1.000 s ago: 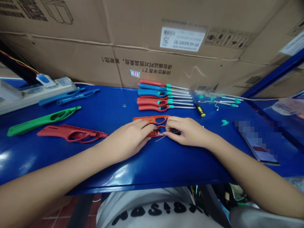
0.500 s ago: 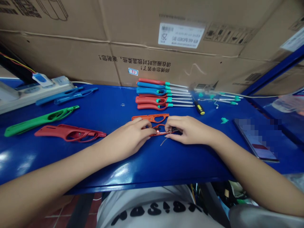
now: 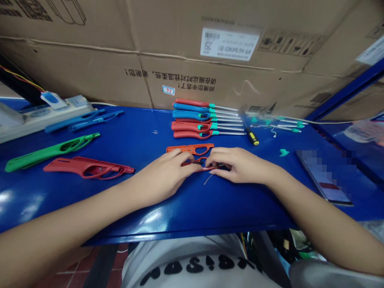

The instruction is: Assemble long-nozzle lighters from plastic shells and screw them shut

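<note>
Both hands work at an orange-red lighter casing half low over the blue table. My left hand grips its left end between thumb and fingers. At the casing's right part my right hand has its fingertips closed in a pinch; the small parts under them are hidden. A thin wire sticks out below the right fingertips. Just behind the hands lies another orange casing half. Farther back, several red and blue lighters with metal tubes lie side by side.
Red casing halves, a green casing and blue casings lie left, by a power strip. A screwdriver, metal tubes with green ends and a phone are right. A cardboard box stands behind.
My left fingers have shifted slightly on the casing, and more of its middle shows. My right hand stays nearly in place at the casing's right part.
</note>
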`<action>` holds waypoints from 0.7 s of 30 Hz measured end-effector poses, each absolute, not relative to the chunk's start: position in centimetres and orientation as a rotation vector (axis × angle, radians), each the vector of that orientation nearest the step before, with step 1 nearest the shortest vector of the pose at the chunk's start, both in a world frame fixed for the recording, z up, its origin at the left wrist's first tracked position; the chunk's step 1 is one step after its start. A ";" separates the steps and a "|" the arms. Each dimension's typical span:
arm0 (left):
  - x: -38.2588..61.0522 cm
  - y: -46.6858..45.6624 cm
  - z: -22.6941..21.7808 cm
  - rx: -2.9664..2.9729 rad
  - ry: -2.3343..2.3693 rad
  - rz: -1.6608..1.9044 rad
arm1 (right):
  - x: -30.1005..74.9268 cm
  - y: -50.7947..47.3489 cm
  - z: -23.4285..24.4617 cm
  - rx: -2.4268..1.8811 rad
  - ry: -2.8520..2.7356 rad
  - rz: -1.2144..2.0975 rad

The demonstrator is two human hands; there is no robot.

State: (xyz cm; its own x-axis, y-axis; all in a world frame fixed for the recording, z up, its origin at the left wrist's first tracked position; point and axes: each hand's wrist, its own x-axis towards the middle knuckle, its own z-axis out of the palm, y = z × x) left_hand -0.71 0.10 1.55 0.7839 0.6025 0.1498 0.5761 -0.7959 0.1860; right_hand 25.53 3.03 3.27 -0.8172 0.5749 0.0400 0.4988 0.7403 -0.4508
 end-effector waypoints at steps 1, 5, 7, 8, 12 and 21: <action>-0.7 0.1 1.5 2.839 0.942 0.311 | 25.5 3.0 3.3 -0.856 -2.762 0.637; -0.7 0.2 1.3 2.834 0.917 0.333 | 25.6 3.0 3.2 -0.830 -2.757 0.624; -0.7 0.2 1.2 2.831 0.900 0.336 | 25.5 3.0 3.1 -0.819 -2.760 0.624; -0.7 0.2 1.2 2.829 0.894 0.339 | 25.5 3.0 3.1 -0.820 -2.761 0.628; -0.7 0.1 1.1 2.809 0.898 0.357 | 25.3 2.8 2.9 -0.864 -2.754 0.633; -0.4 -0.1 1.3 2.767 0.935 0.360 | 25.0 2.7 2.7 -0.872 -2.741 0.637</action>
